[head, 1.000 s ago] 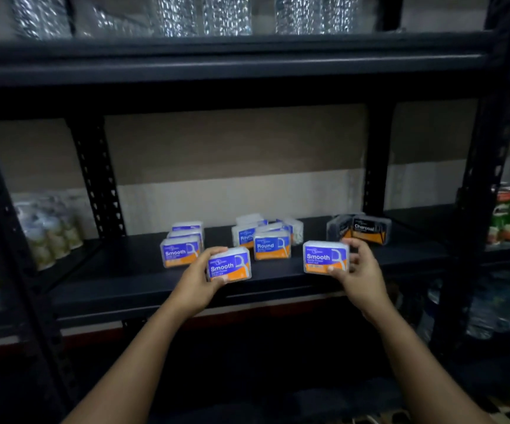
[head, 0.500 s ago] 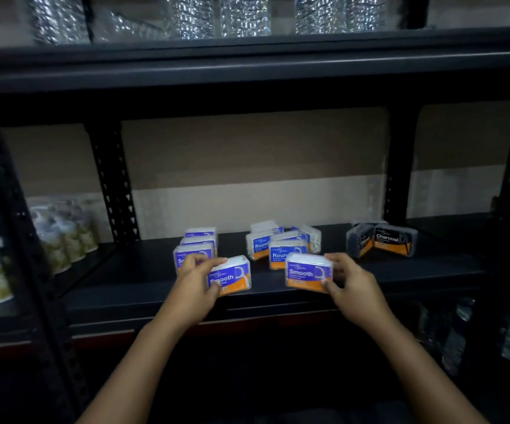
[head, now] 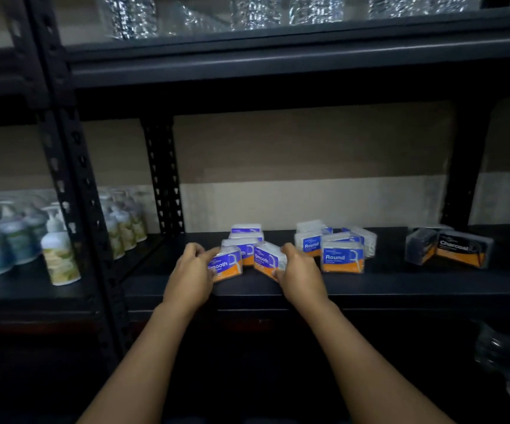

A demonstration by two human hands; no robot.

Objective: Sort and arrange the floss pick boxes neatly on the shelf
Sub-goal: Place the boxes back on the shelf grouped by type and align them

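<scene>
Head camera view, nearest first: two bare forearms reach up to the black shelf [head: 369,286]. At its front edge the left hand [head: 191,278] curls its fingers round a "Smooth" floss pick box [head: 227,266], thumb side along the box's left end, and the box leans a little. Just to the right of that box, the right hand [head: 301,276] grips a second "Smooth" box [head: 266,260], fingers wrapped over its right end; this box is turned at an angle, its label facing left toward the first. The two held boxes almost meet at their inner corners; whether they touch cannot be told.

Directly behind the held boxes stands a short row of more "Smooth" boxes [head: 246,232], one behind another toward the back of the shelf. Right of the held boxes is a loose cluster of "Round" boxes [head: 342,258], some askew. Farther right, well apart, lie two dark "Charcoal" boxes [head: 461,249], set at an angle to each other.

Left of the held boxes, past a perforated black upright [head: 163,179], pump bottles [head: 59,255] stand grouped on the neighbouring shelf. Behind everything runs a beige wall [head: 308,154].
</scene>
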